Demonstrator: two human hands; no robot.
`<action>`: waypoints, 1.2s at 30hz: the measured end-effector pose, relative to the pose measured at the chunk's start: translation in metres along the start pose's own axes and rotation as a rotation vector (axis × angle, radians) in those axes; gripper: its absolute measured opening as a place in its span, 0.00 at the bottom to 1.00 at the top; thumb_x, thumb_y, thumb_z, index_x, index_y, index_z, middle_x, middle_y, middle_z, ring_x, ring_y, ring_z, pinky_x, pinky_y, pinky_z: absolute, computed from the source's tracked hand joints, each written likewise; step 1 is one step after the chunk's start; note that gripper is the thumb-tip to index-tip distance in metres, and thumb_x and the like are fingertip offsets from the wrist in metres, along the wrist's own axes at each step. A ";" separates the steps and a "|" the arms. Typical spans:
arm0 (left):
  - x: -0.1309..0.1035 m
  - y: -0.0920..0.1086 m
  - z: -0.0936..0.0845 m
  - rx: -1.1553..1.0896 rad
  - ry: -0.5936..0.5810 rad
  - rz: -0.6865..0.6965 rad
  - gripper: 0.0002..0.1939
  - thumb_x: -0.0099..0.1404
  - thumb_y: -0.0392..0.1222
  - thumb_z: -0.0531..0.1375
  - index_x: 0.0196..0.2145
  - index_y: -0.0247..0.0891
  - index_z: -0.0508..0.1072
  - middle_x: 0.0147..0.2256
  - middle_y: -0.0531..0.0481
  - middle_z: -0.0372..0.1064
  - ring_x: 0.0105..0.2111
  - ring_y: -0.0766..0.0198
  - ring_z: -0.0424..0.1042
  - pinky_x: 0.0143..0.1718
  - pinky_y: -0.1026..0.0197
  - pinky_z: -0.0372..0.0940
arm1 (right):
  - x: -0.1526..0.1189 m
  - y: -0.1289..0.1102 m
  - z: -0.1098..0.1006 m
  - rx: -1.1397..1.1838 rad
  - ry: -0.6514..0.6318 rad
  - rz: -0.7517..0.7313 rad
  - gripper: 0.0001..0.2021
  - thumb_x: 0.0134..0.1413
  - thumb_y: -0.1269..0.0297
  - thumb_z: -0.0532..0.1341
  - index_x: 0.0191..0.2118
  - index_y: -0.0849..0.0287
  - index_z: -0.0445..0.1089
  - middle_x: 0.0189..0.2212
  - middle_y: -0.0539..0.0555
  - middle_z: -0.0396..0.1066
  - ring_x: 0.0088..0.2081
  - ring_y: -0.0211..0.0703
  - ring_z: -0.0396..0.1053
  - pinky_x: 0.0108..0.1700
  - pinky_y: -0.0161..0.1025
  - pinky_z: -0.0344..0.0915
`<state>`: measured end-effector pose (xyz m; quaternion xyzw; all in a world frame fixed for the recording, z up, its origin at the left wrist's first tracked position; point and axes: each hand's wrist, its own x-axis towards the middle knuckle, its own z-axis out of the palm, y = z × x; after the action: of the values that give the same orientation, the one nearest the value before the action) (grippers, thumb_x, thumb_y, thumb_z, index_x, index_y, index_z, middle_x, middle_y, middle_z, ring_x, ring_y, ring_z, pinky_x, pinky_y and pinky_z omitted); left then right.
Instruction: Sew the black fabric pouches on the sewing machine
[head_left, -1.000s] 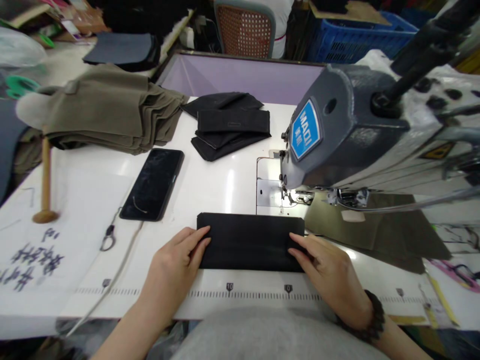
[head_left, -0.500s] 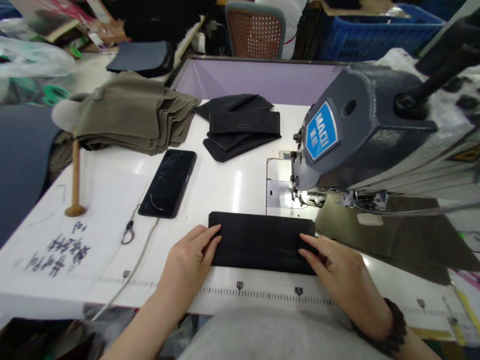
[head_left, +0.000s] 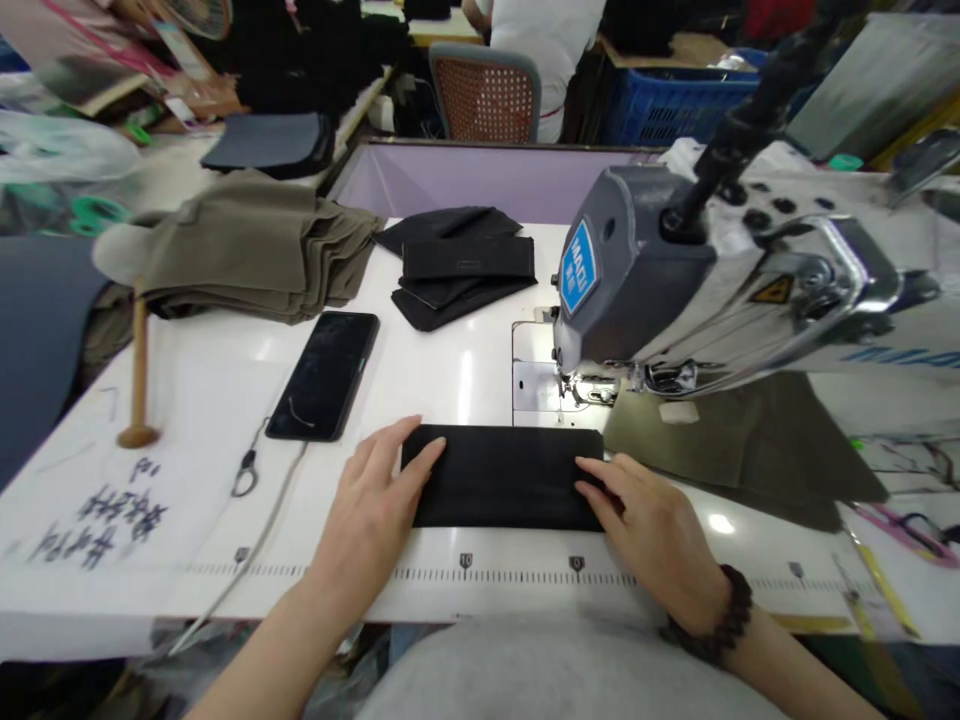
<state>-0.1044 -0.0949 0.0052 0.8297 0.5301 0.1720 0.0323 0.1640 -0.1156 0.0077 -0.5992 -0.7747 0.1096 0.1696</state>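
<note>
The table (head_left: 420,375) runs right across in front of me, with the machine (head_left: 637,250) standing on its right side and the olive stack (head_left: 232,245) toward the far left. A black pile (head_left: 469,258) sits on the far part, left of the machine's head. The black strip (head_left: 502,475) lies flat near my edge of the table, just on my side of the steel plate (head_left: 534,388), its long sides running left to right between my hands. My right hand (head_left: 660,525) has thumb and forefinger closed lightly on the strip's right end. My left hand (head_left: 371,500) rests over the left end, thumb and forefinger spread; whether it grips or only presses, I can't tell. To do this well, I'd say, I should use the same light pressure at both ends, smooth outward from the middle so no ripple is trapped, and square the near edge to the printed scale (head_left: 521,577). The phone (head_left: 324,375), near my left hand, is best left out of the way.
</note>
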 end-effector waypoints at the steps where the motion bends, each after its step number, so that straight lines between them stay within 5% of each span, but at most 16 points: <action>1: 0.001 -0.001 0.000 -0.001 -0.036 0.084 0.15 0.65 0.34 0.46 0.45 0.37 0.68 0.51 0.41 0.58 0.50 0.54 0.59 0.47 0.50 0.61 | 0.000 0.000 -0.001 -0.030 0.005 0.002 0.12 0.56 0.64 0.52 0.40 0.61 0.69 0.28 0.54 0.66 0.27 0.39 0.66 0.28 0.37 0.65; 5: 0.007 -0.002 -0.003 -0.002 -0.167 0.270 0.18 0.65 0.30 0.42 0.45 0.33 0.68 0.49 0.42 0.63 0.49 0.58 0.62 0.49 0.51 0.60 | 0.006 -0.002 -0.004 -0.200 0.100 -0.118 0.13 0.55 0.67 0.52 0.44 0.62 0.68 0.40 0.62 0.65 0.39 0.48 0.65 0.36 0.45 0.66; 8: 0.016 0.011 -0.009 0.052 -0.185 0.230 0.17 0.65 0.33 0.45 0.48 0.31 0.66 0.45 0.41 0.66 0.43 0.57 0.66 0.46 0.51 0.62 | 0.013 -0.002 -0.004 -0.231 0.048 -0.372 0.17 0.55 0.75 0.48 0.48 0.59 0.65 0.52 0.61 0.59 0.53 0.51 0.56 0.49 0.52 0.60; 11: 0.027 0.031 -0.014 0.117 -0.239 0.146 0.18 0.63 0.45 0.52 0.48 0.33 0.65 0.37 0.43 0.67 0.37 0.55 0.67 0.39 0.50 0.64 | 0.018 -0.003 -0.001 -0.191 -0.068 -0.542 0.19 0.55 0.79 0.44 0.47 0.62 0.66 0.50 0.58 0.62 0.52 0.45 0.59 0.52 0.49 0.58; 15: 0.032 0.049 -0.003 0.178 -0.262 0.147 0.16 0.62 0.45 0.54 0.40 0.28 0.70 0.37 0.39 0.66 0.41 0.51 0.66 0.41 0.51 0.64 | 0.023 -0.008 0.001 -0.131 -0.065 -0.518 0.15 0.56 0.74 0.48 0.42 0.65 0.69 0.45 0.61 0.66 0.47 0.46 0.63 0.49 0.47 0.63; 18: 0.026 0.050 0.014 0.163 -0.179 0.216 0.17 0.64 0.40 0.51 0.43 0.21 0.66 0.45 0.32 0.63 0.51 0.49 0.59 0.50 0.52 0.59 | 0.024 -0.012 0.003 -0.106 -0.078 -0.464 0.17 0.55 0.63 0.53 0.47 0.67 0.66 0.44 0.62 0.66 0.45 0.48 0.63 0.46 0.48 0.65; 22: 0.018 0.044 0.028 0.073 -0.122 0.140 0.22 0.65 0.44 0.49 0.50 0.22 0.60 0.51 0.31 0.58 0.54 0.49 0.56 0.53 0.50 0.58 | 0.020 -0.012 0.013 -0.175 -0.101 -0.438 0.23 0.52 0.60 0.57 0.53 0.66 0.61 0.46 0.63 0.62 0.47 0.52 0.61 0.50 0.51 0.61; 28: 0.020 0.043 0.026 0.056 -0.180 0.102 0.25 0.64 0.45 0.51 0.53 0.24 0.56 0.56 0.31 0.50 0.57 0.51 0.50 0.55 0.50 0.55 | 0.016 -0.004 0.024 -0.218 -0.083 -0.421 0.23 0.54 0.62 0.53 0.56 0.61 0.55 0.59 0.65 0.47 0.59 0.55 0.45 0.54 0.57 0.51; 36: 0.017 0.018 0.025 0.219 -0.223 0.069 0.40 0.58 0.60 0.52 0.56 0.24 0.51 0.59 0.31 0.43 0.59 0.46 0.42 0.55 0.41 0.47 | 0.016 -0.005 0.022 -0.244 -0.111 -0.382 0.24 0.55 0.61 0.53 0.57 0.57 0.54 0.60 0.63 0.43 0.60 0.55 0.42 0.54 0.61 0.45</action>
<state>-0.0741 -0.0842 -0.0095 0.8598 0.5101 0.0207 -0.0056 0.1471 -0.1007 -0.0088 -0.4508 -0.8897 0.0137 0.0707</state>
